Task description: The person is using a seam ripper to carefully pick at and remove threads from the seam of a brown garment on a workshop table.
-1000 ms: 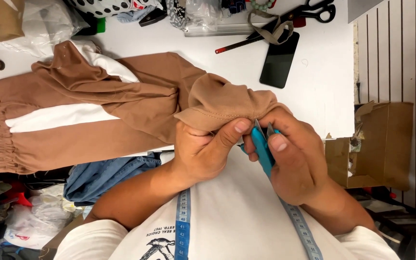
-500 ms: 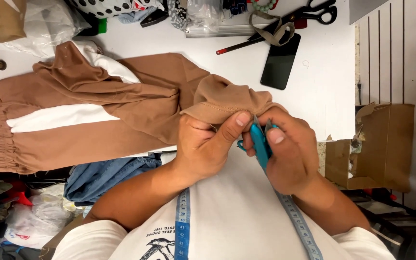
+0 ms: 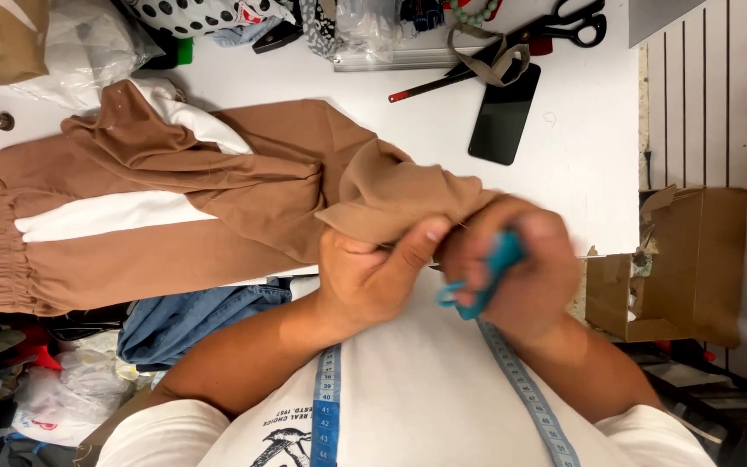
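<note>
Brown trousers with a white side stripe (image 3: 157, 225) lie across the white table (image 3: 581, 130), waistband to the left. My left hand (image 3: 373, 277) pinches the bunched brown leg end (image 3: 399, 195) at the table's near edge. My right hand (image 3: 520, 268), blurred with motion, grips a small teal cutting tool (image 3: 486, 272) right against that fabric. A blue measuring tape (image 3: 330, 406) hangs round my neck over a white shirt.
A black phone (image 3: 503, 112), black scissors (image 3: 577, 26), a red and black pen (image 3: 430, 85) and a strap lie at the table's far side. A torn cardboard box (image 3: 676, 259) stands right of the table. Denim cloth (image 3: 192, 316) and bags lie below left.
My right hand with the teal tool has shifted up and rightward along the fabric edge and now blurs. My left hand has kept its pinch on the leg end.
</note>
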